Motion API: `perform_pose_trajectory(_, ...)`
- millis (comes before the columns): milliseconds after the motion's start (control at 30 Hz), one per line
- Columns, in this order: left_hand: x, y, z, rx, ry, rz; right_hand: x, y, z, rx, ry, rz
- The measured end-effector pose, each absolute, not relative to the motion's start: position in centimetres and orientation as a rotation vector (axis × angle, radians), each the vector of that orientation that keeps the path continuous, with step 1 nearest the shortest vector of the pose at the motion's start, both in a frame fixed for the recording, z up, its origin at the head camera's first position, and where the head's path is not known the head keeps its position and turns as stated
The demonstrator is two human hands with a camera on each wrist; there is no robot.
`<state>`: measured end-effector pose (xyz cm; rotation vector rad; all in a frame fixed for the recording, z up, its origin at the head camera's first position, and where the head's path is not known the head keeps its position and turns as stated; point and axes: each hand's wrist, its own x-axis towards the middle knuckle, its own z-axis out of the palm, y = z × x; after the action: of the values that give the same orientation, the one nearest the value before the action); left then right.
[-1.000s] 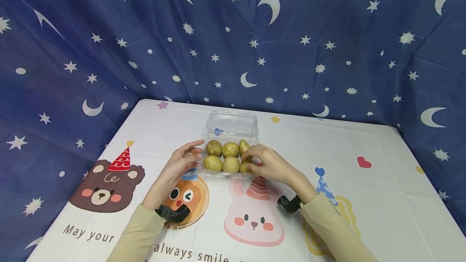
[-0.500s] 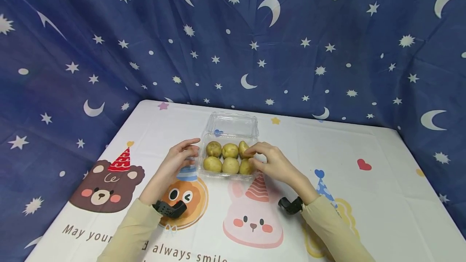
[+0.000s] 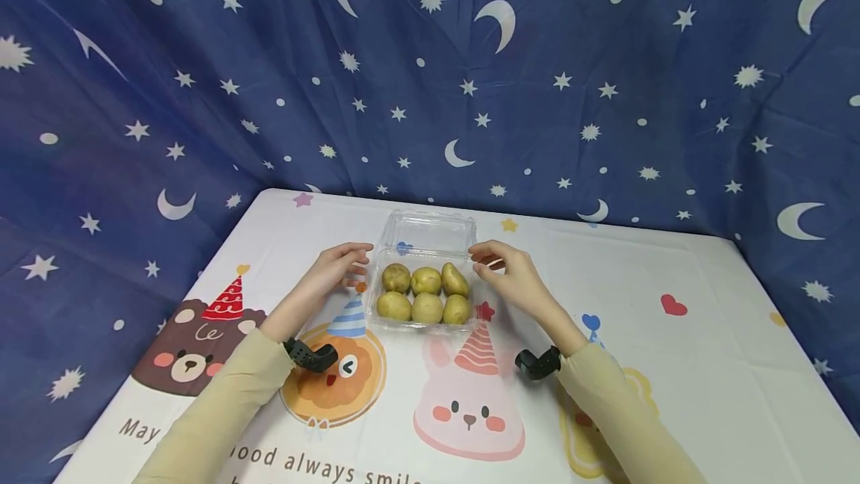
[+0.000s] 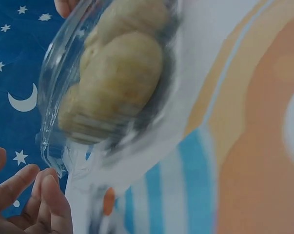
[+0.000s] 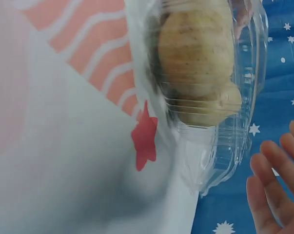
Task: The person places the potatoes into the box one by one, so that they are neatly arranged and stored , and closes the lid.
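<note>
A clear plastic clamshell box stands with its lid raised at the back. Several yellow-brown potatoes lie inside in two rows. My left hand is beside the box's left edge, fingers stretched toward it and holding nothing. On the other side my right hand hovers by the back right corner, near the lid's hinge line, with thumb and fingers apart. In the right wrist view the fingers are spread, with a gap between them and the plastic wall.
A white tablecloth printed with cartoon faces, hearts and lettering covers the table. Behind and to the left hangs a dark blue curtain with moons and stars. A black camera strap sits on each wrist.
My right hand has left the potato at the front right and moved back to the box's right rear corner. My left hand has shifted slightly back along the left side. The potatoes are uncovered.
</note>
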<state>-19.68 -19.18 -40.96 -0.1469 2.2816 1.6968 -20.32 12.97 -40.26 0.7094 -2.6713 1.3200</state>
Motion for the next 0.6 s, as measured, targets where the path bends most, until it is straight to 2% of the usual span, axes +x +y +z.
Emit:
perform_pose_trajectory(367, -23.0, -18.2, -40.6, -0.078, 2.374, 1.529, -22.9, 13.8, -40.9, 0.514, -2.621, 1.431)
perform_pose_trajectory(600, -24.7, -18.1, -41.3, -0.129, 2.379, 1.497, -24.4, 13.9, -41.2, 0.268, -2.735, 1.651)
